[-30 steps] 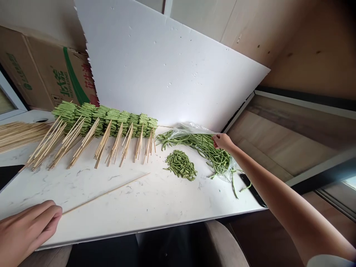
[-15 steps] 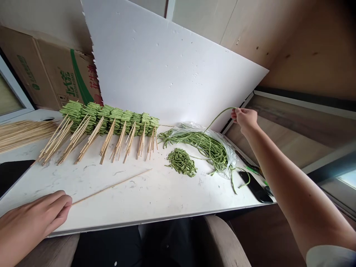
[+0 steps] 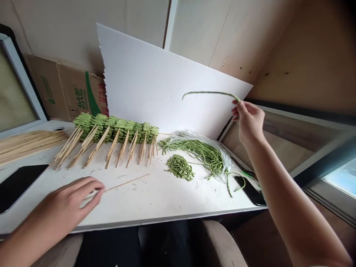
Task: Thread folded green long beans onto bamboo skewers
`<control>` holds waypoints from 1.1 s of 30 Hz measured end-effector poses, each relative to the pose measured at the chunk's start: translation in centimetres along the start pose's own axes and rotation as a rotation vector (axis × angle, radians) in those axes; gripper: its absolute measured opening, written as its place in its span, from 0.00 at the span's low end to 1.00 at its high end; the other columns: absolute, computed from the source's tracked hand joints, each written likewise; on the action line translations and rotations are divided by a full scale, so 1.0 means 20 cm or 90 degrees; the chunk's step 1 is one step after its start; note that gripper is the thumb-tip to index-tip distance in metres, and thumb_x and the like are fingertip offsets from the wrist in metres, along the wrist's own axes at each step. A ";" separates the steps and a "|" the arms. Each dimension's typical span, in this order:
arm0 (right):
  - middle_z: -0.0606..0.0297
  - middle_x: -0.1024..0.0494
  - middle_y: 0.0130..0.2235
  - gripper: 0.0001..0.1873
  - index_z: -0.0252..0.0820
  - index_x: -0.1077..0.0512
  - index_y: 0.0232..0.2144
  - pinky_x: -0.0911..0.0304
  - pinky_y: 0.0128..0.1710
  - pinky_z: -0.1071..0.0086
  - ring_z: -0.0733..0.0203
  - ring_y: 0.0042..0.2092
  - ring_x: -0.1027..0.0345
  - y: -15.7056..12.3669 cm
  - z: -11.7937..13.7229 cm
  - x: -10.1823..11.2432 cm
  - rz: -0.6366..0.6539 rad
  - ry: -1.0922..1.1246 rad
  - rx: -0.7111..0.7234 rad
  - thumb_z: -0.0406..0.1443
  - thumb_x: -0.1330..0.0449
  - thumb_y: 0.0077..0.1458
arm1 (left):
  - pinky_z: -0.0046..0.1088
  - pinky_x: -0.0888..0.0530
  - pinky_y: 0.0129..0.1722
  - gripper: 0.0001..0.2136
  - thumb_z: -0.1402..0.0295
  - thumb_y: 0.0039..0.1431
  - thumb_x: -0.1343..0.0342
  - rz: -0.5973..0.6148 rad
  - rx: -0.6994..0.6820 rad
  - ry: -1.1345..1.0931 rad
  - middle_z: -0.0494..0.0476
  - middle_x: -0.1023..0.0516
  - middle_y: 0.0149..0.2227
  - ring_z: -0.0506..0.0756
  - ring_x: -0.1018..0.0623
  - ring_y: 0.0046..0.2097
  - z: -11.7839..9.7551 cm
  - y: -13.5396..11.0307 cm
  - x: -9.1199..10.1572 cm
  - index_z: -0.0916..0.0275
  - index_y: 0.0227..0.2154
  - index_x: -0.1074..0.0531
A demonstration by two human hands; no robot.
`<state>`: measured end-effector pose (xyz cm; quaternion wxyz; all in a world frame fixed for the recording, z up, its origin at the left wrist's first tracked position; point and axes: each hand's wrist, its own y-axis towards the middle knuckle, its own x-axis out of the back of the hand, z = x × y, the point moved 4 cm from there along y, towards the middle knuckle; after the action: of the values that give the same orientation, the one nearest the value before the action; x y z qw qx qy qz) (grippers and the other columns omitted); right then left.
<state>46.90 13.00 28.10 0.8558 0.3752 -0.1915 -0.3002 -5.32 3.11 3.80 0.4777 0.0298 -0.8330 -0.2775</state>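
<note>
Your left hand (image 3: pixel 66 204): fingers loosely curled at the near end of a bamboo skewer (image 3: pixel 126 184); you cannot tell if they grip it.
Your right hand (image 3: pixel 249 122): raised above the counter, pinching one long green bean (image 3: pixel 211 93).
White counter (image 3: pixel 155 207): pile of cut beans (image 3: pixel 180 167) beside whole beans (image 3: pixel 200 152) on a plastic bag (image 3: pixel 226 163).
Far edge: skewered bean rows (image 3: pixel 116 128) before a white foam board (image 3: pixel 155 85).

White tabletop (image 3: pixel 133 207) — skewered long beans (image 3: pixel 115 129)
</note>
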 end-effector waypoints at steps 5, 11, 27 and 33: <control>0.62 0.21 0.35 0.18 0.49 0.18 0.44 0.31 0.33 0.66 0.60 0.35 0.26 -0.45 0.12 -0.22 0.175 0.087 -0.076 0.52 0.40 0.67 | 0.31 0.22 0.46 0.16 0.52 0.69 0.45 0.141 0.001 -0.315 0.57 0.16 0.46 0.59 0.18 0.46 -0.49 0.13 -0.03 0.55 0.44 0.18; 0.64 0.18 0.34 0.14 0.59 0.18 0.40 0.28 0.36 0.58 0.52 0.36 0.25 -1.05 0.27 -0.43 0.305 0.170 -0.093 0.54 0.39 0.65 | 0.39 0.21 0.54 0.30 0.47 0.72 0.49 0.176 0.075 -0.712 0.67 0.28 0.66 0.64 0.22 0.60 -0.72 0.21 -0.07 0.57 0.69 0.35; 0.58 0.19 0.36 0.14 0.47 0.20 0.53 0.31 0.40 0.57 0.51 0.39 0.29 -1.36 0.34 -0.36 0.447 -0.018 0.199 0.39 0.41 0.71 | 0.35 0.23 0.46 0.23 0.49 0.58 0.32 -0.102 0.221 -0.843 0.61 0.18 0.38 0.57 0.19 0.42 -0.43 0.22 0.03 0.66 0.44 0.18; 0.61 0.19 0.35 0.13 0.50 0.18 0.52 0.31 0.41 0.57 0.54 0.37 0.28 -1.35 0.31 -0.33 0.379 0.071 0.166 0.39 0.35 0.66 | 0.36 0.24 0.45 0.25 0.47 0.55 0.30 -0.116 0.232 -0.832 0.60 0.18 0.37 0.57 0.19 0.40 -0.37 0.25 -0.01 0.66 0.42 0.18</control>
<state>28.56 -0.59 10.98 0.8597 0.4255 -0.2823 0.0110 1.85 4.15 8.88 -0.1612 0.0062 -0.9779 -0.1328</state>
